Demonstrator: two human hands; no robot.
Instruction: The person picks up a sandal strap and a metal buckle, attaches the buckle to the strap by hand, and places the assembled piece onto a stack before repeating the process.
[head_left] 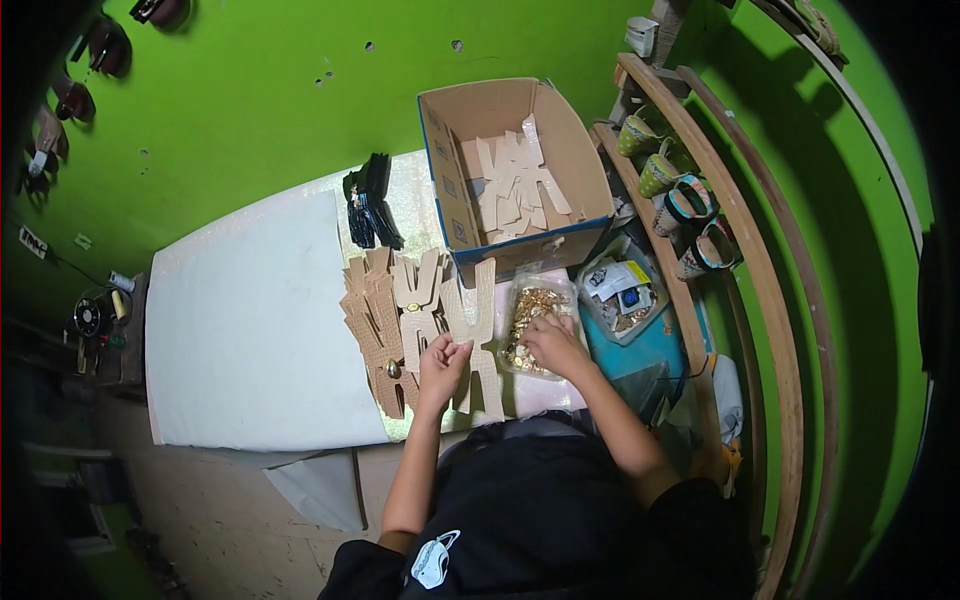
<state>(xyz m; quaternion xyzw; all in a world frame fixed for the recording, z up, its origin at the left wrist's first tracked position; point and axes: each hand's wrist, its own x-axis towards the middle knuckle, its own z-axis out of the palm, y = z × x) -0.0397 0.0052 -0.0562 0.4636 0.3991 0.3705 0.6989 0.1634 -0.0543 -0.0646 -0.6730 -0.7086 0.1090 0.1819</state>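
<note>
My left hand (441, 374) pinches the edge of a tan, textured X-shaped leather-like piece (484, 312), which lies at the front of the table. My right hand (556, 346) is over a clear plastic container (512, 368) of small gold-coloured metal pieces (535, 304); its fingers are drawn together among them, and what they hold is hidden. Left of my left hand lie overlapping stacks of similar tan pieces (372, 318). A gold metal fitting (393, 369) shows on one of them, and another gold fitting (413, 308) sits higher up.
Behind my hands stands an open cardboard box (470, 235) with more tan pieces (515, 172) inside. Black cut pieces (371, 205) lie left of it. A second plastic container (632, 325) holds packets. On the right, a wooden rack (752, 235) carries small woven baskets (684, 203).
</note>
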